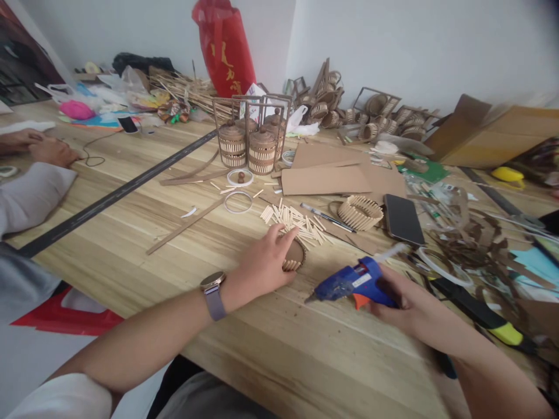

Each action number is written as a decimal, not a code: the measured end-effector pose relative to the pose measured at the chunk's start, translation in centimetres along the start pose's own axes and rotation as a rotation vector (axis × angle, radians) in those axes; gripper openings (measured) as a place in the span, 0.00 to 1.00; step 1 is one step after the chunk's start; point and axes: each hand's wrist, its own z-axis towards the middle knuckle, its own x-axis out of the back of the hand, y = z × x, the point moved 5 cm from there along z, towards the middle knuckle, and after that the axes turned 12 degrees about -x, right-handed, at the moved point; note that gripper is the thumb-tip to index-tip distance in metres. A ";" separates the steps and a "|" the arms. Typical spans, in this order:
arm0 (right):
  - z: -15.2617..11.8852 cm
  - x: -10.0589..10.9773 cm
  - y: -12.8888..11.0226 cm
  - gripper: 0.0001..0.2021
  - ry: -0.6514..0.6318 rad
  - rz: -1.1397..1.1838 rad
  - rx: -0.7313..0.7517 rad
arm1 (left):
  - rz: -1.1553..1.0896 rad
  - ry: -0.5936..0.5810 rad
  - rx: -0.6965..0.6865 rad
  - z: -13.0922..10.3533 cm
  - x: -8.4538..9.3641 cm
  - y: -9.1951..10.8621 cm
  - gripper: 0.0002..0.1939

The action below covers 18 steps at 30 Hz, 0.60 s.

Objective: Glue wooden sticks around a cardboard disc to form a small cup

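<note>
My left hand [262, 259], with a watch at the wrist, rests around a small round cardboard base [297, 253] on the table. Its thumb is at the near edge and its fingers reach over the far side, partly hiding the base. Short wooden sticks stand along part of the rim. Just beyond the fingertips lies a loose pile of short wooden sticks [301, 224]. My right hand [399, 299] is closed around a blue hot glue gun [349, 285] with an orange trigger. The gun's nozzle points left, apart from the base, and a glue stick protrudes from its back.
Behind the pile are a pen [327, 217], a ring of upright sticks [360, 213], a phone [404, 219] and cardboard sheets [325, 181]. Lidded stick baskets [262, 151] stand farther back. A utility knife [476, 311] lies right. Another person's hands [55, 151] are at left.
</note>
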 end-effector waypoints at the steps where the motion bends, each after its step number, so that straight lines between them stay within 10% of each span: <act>1: 0.0 -0.3 0.2 0.13 -0.033 0.050 -0.025 | 0.002 -0.005 0.009 0.0 0.0 0.0 0.43; 7: 0.2 -1.9 -0.1 0.19 -0.136 0.231 -0.107 | 0.008 -0.008 0.029 0.0 0.2 0.2 0.43; 18: 0.9 -2.8 -0.6 0.15 0.079 0.090 0.003 | 0.018 -0.001 0.021 -0.1 0.1 0.0 0.42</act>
